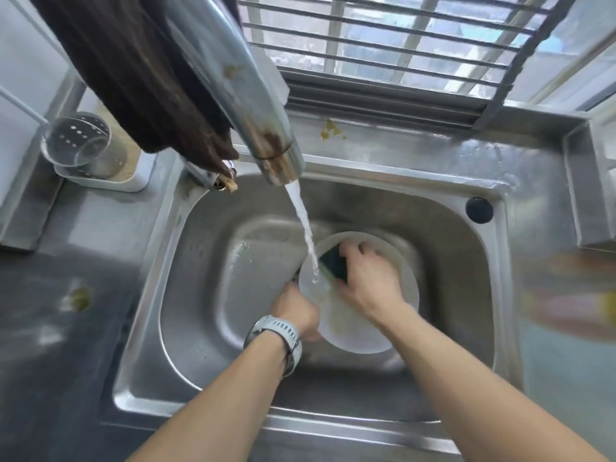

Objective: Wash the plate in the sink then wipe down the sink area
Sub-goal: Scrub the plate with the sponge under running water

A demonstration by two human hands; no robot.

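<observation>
Washing is midway: the left hand (295, 310) grips the white plate (360, 335) under running water, the right hand (368, 278) presses a sponge (335, 263) on it; yellowish smears remain, worktop (66, 328) unwiped.

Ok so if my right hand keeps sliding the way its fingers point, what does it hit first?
Probably the water stream, just past the sponge the right hand presses on the plate; depth is unclear.

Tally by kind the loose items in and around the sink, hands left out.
Plate: 1
Sponge: 1
Brown cloth hanging over the tap: 1
Perforated utensil holder: 1
Total: 4
</observation>
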